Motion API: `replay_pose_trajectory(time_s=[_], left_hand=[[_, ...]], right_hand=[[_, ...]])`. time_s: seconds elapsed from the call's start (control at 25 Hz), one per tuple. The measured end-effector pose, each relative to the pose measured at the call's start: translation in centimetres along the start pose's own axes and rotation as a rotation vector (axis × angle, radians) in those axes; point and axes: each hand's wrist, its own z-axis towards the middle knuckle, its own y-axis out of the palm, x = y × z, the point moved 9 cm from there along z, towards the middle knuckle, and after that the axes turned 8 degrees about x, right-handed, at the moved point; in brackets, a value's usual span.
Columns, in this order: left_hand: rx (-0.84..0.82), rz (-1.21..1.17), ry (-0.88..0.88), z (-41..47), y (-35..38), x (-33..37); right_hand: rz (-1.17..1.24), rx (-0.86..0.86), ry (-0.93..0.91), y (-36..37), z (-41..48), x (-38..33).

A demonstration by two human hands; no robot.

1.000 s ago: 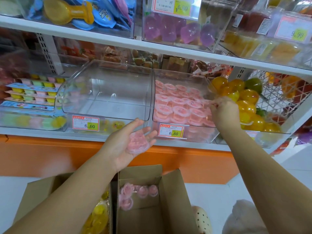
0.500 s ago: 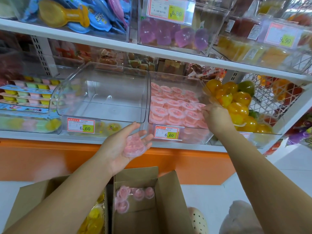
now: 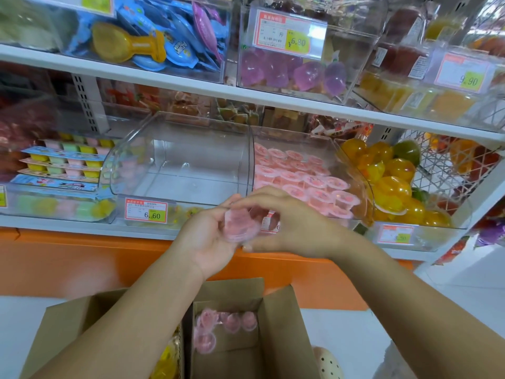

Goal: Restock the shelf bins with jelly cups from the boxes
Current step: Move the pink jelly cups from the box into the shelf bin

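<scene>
Left hand [image 3: 210,239] holds pink jelly cups [image 3: 240,225]; right hand [image 3: 297,222] pinches them.

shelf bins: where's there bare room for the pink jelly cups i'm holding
The clear bin between the multicolour packs and the pink cup bin has a bare floor. The jelly cups in your left hand fit there. The pink cup bin is crowded; yellow jellies heap the next one. The box below has bare floor near you.

Blur smears the pink jelly cups [image 3: 240,225] in the left hand [image 3: 210,239]; count unclear.
</scene>
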Motion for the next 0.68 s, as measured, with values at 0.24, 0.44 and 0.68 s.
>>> replay_pose_trajectory(time_s=[0.24, 0.44, 0.68], left_hand=[[0.026, 0.133, -0.026, 0.1, 0.0, 0.3], [0.094, 0.154, -0.009, 0.3, -2.1, 1.7], [0.113, 0.198, 0.023, 0.8, -3.1, 2.8]], right_hand=[[-0.016, 0.275, 0.112, -4.0, 3.2, 3.2], [0.015, 0.662, 0.610, -10.1, 6.9, 14.0], [-0.203, 0.252, 0.797, -6.9, 12.4, 18.0]])
